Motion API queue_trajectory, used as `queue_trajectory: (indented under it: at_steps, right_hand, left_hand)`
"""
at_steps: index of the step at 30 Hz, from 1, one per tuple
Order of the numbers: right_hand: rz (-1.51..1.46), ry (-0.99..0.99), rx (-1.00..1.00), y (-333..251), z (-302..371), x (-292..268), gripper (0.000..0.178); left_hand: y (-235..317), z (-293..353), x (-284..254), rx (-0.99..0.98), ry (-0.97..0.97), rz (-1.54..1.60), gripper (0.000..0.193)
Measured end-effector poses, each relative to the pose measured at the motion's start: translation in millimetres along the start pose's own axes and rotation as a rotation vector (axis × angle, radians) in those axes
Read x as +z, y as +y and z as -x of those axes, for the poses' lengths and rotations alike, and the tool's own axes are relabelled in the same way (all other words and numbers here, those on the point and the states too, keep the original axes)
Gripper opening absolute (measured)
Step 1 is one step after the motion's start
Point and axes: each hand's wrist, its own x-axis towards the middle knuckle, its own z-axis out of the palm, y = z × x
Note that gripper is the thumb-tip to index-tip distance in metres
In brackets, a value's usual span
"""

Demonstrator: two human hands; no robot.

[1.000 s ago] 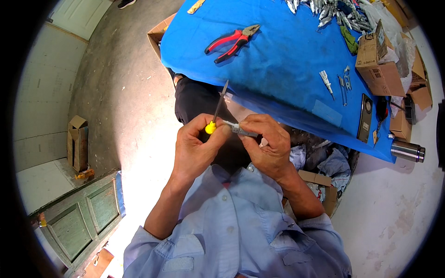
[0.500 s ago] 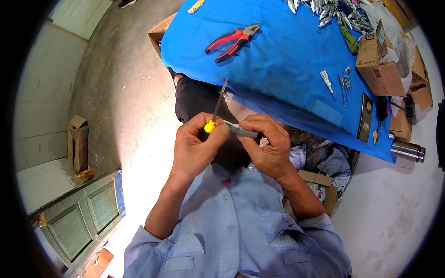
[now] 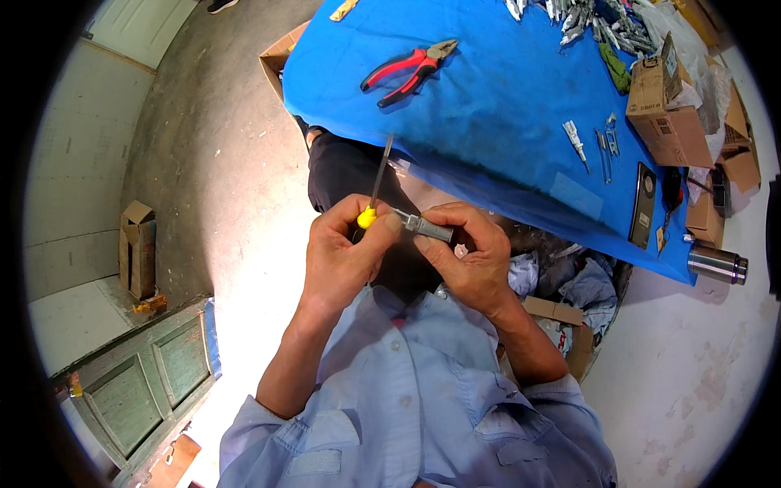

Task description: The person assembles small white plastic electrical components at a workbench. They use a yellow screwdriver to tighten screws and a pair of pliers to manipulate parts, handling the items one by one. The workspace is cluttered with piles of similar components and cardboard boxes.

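Note:
My left hand (image 3: 343, 248) is closed around a screwdriver with a yellow handle (image 3: 368, 218); its thin shaft points up and away. The thumb and forefinger of that hand also pinch the left end of a small grey metal-looking part (image 3: 429, 228). My right hand (image 3: 472, 248) grips the same part from the right, thumb below and fingers above. Its exact kind cannot be made out, and both ends are partly covered by fingers. Both hands are over my lap, in front of the table's near edge.
On the blue-covered table (image 3: 488, 122) lie red-and-black pliers (image 3: 411, 71), a white-and-grey piece (image 3: 574, 142), thin metal strips (image 3: 604, 154) and a dark phone-like device (image 3: 643, 203). Piled grey parts (image 3: 606, 28) lie far right, beside a cardboard box (image 3: 667, 114). A steel cylinder (image 3: 716, 265) sits at the right corner.
The screwdriver has tilted slightly more upright and shifted a little left. Fingers of my right hand have moved slightly on the grey part, so more of it shows.

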Motion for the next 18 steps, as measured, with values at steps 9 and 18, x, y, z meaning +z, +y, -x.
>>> queue_trajectory:
  at_steps: [9, 18]
  right_hand:
    - [-0.064, -0.009, 0.127, -2.3, 5.3, -2.5, 0.025]
    - [-0.244, -0.018, 0.250, -4.7, 7.6, -3.2, 0.029]
  left_hand:
    - [2.3, -2.1, 0.6, -0.021, 0.005, -0.113, 0.014]
    - [3.6, -4.4, 2.4, 0.009, 0.008, -0.203, 0.014]
